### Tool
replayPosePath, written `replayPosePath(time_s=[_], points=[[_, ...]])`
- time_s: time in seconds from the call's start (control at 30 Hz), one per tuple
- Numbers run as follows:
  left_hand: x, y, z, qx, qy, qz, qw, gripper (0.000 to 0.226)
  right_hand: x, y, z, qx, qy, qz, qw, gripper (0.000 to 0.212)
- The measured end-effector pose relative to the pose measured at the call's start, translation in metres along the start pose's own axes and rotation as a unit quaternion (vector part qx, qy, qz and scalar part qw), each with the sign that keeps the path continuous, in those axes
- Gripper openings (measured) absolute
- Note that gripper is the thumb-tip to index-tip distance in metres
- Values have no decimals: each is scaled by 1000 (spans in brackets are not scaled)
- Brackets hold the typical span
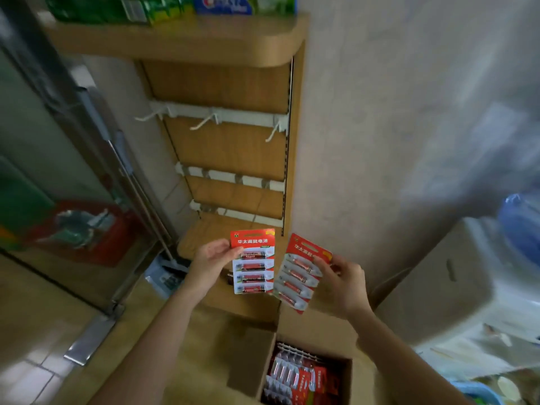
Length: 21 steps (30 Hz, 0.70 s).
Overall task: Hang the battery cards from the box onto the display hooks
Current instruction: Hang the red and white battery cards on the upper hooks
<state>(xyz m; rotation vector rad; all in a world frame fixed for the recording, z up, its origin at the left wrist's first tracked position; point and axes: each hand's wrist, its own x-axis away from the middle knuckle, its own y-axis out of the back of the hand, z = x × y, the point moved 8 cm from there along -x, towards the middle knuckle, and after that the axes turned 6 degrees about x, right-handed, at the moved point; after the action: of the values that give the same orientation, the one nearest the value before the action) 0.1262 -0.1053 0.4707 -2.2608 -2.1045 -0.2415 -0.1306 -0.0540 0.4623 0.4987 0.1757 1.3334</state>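
My left hand point(211, 260) grips the left edge of one red and white battery card point(253, 261), which is held upright. My right hand point(342, 280) holds a second battery card point(301, 276), tilted to the right. Both cards hover above the open cardboard box point(292, 325), where several more battery cards point(298, 375) lie stacked. On the wooden display panel above, a white rail carries three bare hooks point(204, 121), and two lower rails point(230, 178) sit beneath it. Both hands are well below the hooks.
A glass-door fridge point(58, 171) stands to the left. A top shelf point(175, 39) holds green and blue packs. At the right are a large cardboard carton point(438, 273) and a blue tub point(523, 223). The grey wall point(394, 112) borders the display.
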Motion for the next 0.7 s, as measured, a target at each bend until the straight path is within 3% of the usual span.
replayPosePath(time_s=[0.3,0.7], points=[[11,93,-91,36,-34,-78,996,6,-2,-27,138,-13,63,12,998,26],[-69,226,-77,42,8,-39,998,3,-43,-152,188,-45,28,-38,998,23]])
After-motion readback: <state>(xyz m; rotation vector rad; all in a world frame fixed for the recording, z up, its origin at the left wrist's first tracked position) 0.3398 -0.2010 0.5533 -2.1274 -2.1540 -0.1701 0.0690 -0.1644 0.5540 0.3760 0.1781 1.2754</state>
